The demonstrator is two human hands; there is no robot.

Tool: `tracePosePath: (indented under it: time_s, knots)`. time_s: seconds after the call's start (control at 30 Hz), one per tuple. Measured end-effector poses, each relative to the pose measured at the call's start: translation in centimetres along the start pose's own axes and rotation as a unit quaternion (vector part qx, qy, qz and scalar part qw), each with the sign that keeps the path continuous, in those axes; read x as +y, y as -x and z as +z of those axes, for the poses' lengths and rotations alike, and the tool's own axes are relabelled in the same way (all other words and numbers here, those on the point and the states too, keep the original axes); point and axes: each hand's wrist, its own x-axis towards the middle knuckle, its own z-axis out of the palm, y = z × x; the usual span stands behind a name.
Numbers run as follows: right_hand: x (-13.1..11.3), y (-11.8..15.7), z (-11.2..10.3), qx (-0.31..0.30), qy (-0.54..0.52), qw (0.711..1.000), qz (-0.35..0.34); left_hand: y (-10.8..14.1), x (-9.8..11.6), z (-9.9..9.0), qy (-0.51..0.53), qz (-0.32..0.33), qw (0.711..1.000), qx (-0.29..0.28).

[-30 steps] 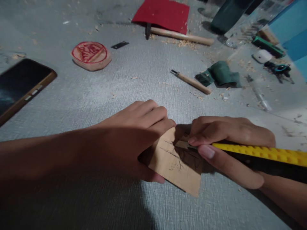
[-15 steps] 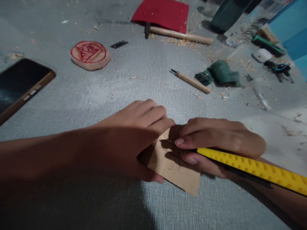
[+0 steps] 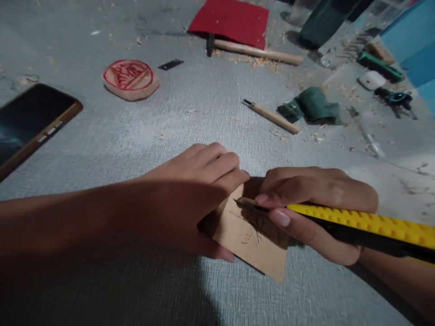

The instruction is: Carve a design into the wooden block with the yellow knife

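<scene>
A small flat tan piece [image 3: 268, 258], wood or card, lies on the table with dark pencil-like lines on its face. My left hand [image 3: 207, 190] is closed around its left side, fingers over the far edge and thumb at the near edge. In my right hand [image 3: 312, 194] is a yellow and black utility knife [image 3: 356, 224], held between thumb and fingers. Its blade points left, with the tip at the upper part of the marked face. My right hand's shadow covers some of the lines.
A phone [image 3: 37, 117] lies at left, near a round carved block [image 3: 131, 79] with red lines and a loose blade [image 3: 171, 64]. Farther back are a hammer [image 3: 258, 52] and red sheet [image 3: 234, 22]. A wood-handled gouge [image 3: 272, 117] and green cloth [image 3: 316, 105] lie at right among shavings.
My right hand has rolled the knife, so more of its black side and blade shows. The blade tip sits slightly farther right in view. My left hand keeps its hold.
</scene>
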Motion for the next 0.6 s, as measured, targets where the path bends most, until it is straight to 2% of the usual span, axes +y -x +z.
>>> tracePosePath:
  time_s: [0.17,0.47,0.6]
  knots:
    - [-0.1,0.02,0.06,0.001,-0.004,1.0,0.005,-0.08,-0.07,-0.23,0.009,0.002,1.0,-0.022]
    - [-0.42,0.3,0.27,0.003,-0.004,1.0,-0.001,-0.08,-0.05,-0.29,0.024,-0.002,0.999,-0.024]
    - [-0.2,0.57,0.5,0.088,-0.028,0.996,-0.016,0.03,-0.06,-0.55,0.037,-0.015,0.999,-0.026]
